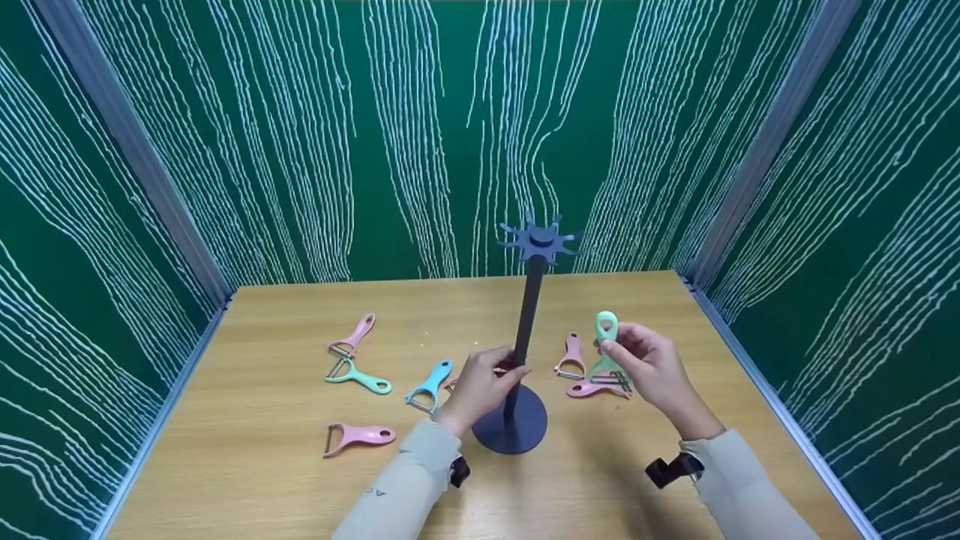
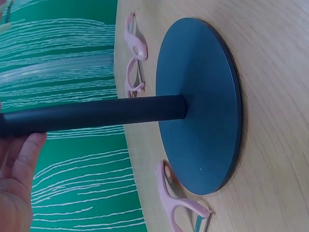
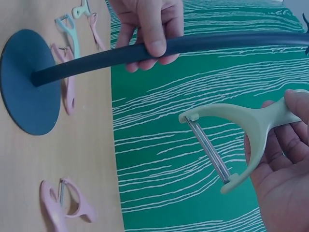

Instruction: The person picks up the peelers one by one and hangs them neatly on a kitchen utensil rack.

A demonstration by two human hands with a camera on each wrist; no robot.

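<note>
My left hand [image 1: 484,386] grips the dark pole of a stand [image 1: 529,307], thumb and fingers around its lower half. The stand has a round base [image 2: 207,145] on the table and a star-shaped ring of hooks [image 1: 541,241] at its top; no peeler hangs there. My right hand [image 1: 652,367] pinches a light green peeler [image 3: 251,121] by its handle, raised above the table with the blade end down. Beneath it in the head view lie two pink peelers, one upright [image 1: 572,352] and one sideways [image 1: 592,388].
Left of the stand lie a blue peeler [image 1: 431,386], a green peeler [image 1: 364,377] and pink peelers [image 1: 360,330] [image 1: 367,435]. Another pink peeler [image 2: 171,198] lies beside the base, partly hidden behind my left hand in the head view. Green walls with white lines enclose the wooden table [image 1: 247,480].
</note>
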